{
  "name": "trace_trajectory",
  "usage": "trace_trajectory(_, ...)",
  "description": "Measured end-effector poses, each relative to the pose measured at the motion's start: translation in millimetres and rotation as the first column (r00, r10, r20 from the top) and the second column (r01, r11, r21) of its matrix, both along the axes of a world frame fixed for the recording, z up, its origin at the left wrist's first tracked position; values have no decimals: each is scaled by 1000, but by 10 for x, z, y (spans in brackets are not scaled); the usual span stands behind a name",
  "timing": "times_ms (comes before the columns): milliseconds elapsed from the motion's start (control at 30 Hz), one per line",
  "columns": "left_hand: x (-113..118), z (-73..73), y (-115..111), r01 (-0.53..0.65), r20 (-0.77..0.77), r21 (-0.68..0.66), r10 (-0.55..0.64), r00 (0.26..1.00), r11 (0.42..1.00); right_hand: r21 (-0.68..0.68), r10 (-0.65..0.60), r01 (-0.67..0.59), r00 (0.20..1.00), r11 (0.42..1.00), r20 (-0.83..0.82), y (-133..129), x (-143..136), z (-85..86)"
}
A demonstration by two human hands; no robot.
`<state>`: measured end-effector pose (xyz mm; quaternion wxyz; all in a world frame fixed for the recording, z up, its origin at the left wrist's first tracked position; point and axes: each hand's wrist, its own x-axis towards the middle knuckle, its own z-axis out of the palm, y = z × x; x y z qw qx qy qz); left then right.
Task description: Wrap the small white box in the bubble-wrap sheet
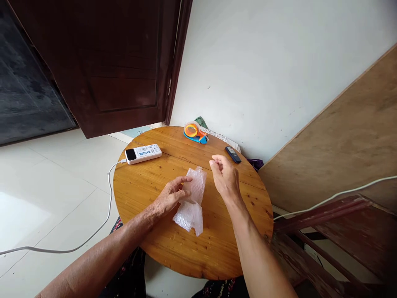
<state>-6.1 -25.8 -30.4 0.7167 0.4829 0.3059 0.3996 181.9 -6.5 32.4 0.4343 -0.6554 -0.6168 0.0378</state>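
Observation:
A piece of clear bubble wrap lies across the middle of the wooden table, pinched in at its waist, with a loose flap toward me. My left hand reaches in from the left and holds the wrap at its narrow middle, thumb and fingers on it. Whatever is inside the wrap, if anything, cannot be made out. To the right, apart from the wrap, my right hand is raised with fingers curled and thumb close to them. Anything in that pinch is too small to tell.
On the round wooden table, a white power bank with a plugged-in cable sits at left. An orange and blue tape dispenser stands at the far edge. A dark phone-like device lies at right, near the wall.

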Motion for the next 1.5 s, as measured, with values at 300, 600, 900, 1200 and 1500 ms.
trace_trajectory(300, 5, 17, -3, 19, 202, -58, -7, 979, 998, -217, 19, -6, 998, 976, 56, -394, -352, -256)
trace_trajectory(600, -12, 47, 36, -79, 224, -27, 83, 971, 997, -57, 38, -80, 847, 995, -531, -303, -117, -484)
trace_trajectory(900, -49, -37, 107, -235, 61, 87, 230, 971, 968, -2, 14, -33, 489, 999, -872, -257, -19, -672)
trace_trajectory(1200, -53, -25, 18, -161, -360, 673, 510, 781, 722, 18, 91, -340, 200, 940, -975, -283, -19, -633)
trace_trajectory(1500, 27, -36, 61, -266, -386, 484, 476, 790, 834, 70, 133, -360, 153, 930, -979, -277, -29, -689)
